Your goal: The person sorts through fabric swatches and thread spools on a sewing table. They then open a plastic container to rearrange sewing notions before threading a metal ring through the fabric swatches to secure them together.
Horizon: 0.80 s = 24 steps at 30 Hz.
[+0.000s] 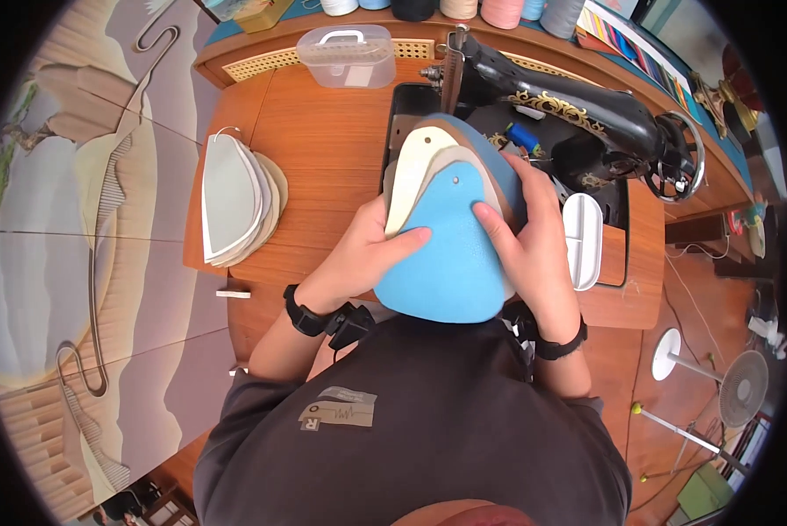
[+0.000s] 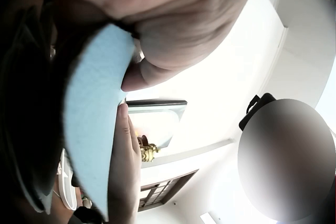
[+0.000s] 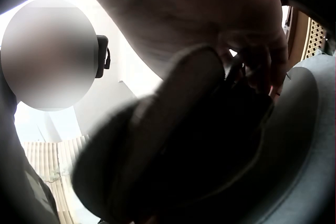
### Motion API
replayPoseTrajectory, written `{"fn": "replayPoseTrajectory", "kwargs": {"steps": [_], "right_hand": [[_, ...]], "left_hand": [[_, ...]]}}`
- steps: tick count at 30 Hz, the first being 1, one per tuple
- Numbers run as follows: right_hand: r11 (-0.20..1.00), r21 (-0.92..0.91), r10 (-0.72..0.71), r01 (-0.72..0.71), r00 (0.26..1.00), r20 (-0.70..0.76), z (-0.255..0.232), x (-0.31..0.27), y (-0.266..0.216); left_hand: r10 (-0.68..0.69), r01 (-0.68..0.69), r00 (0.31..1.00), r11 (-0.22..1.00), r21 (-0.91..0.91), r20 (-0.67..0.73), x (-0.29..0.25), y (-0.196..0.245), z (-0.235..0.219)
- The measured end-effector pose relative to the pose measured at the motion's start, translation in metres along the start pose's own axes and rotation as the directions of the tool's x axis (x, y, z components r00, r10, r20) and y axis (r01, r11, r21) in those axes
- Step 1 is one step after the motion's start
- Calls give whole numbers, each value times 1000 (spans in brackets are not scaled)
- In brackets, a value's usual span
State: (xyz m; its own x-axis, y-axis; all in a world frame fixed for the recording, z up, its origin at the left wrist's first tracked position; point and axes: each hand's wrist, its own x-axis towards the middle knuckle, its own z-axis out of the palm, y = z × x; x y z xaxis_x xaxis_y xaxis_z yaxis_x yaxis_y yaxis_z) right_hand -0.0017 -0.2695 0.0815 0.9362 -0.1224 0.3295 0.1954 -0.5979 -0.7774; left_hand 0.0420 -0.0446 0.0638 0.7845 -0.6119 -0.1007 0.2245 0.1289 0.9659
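A fanned stack of rounded, teardrop-shaped leather swatches is held in front of the chest. On top lies a light blue swatch (image 1: 441, 267) with a small hole at its narrow end. Behind it show a cream swatch (image 1: 413, 171), beige and brown ones, and a grey-blue one at the right. My left hand (image 1: 358, 259) grips the stack's left side, thumb on the blue face. My right hand (image 1: 538, 250) holds the right side, its thumb also on the blue face and its fingers round the back edge. In the left wrist view the blue swatch (image 2: 94, 113) is seen edge-on.
A second swatch bundle (image 1: 235, 206) on a ring lies on the wooden table (image 1: 323, 167) at left. Behind stand a clear plastic box (image 1: 349, 66) and a black sewing machine (image 1: 569, 110). A white divided tray (image 1: 584, 241) lies right of the hands. Thread spools line the back shelf.
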Motion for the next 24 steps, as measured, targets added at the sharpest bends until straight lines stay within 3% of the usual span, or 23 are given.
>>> {"fn": "replayPoseTrajectory", "kwargs": {"steps": [4, 7, 8, 11, 15, 18, 24], "right_hand": [[974, -190, -151, 120, 976, -160, -8, -8, 5], [995, 89, -46, 49, 998, -32, -14, -4, -6], [994, 104, -46, 47, 999, -15, -10, -2, -5], [997, 77, -30, 26, 998, 50, -4, 4, -4], [991, 62, -120, 122, 992, -36, 4, 4, 5], [987, 111, -109, 115, 992, -60, 6, 4, 3], [992, 82, -89, 94, 994, -66, 5, 3, 0]], "left_hand": [[13, -13, 1000, 998, 67, 14, 2, -4, 4], [24, -33, 998, 988, 152, 62, 0, -4, 0], [34, -46, 997, 985, 166, 75, -1, -4, 1], [63, -85, 993, 965, 248, 98, 0, -4, 1], [67, -93, 992, 957, 273, 105, 1, -6, 1], [2, -37, 994, 948, 315, 111, 2, -4, 0], [31, -54, 996, 954, 294, 84, 5, 0, 4]]}}
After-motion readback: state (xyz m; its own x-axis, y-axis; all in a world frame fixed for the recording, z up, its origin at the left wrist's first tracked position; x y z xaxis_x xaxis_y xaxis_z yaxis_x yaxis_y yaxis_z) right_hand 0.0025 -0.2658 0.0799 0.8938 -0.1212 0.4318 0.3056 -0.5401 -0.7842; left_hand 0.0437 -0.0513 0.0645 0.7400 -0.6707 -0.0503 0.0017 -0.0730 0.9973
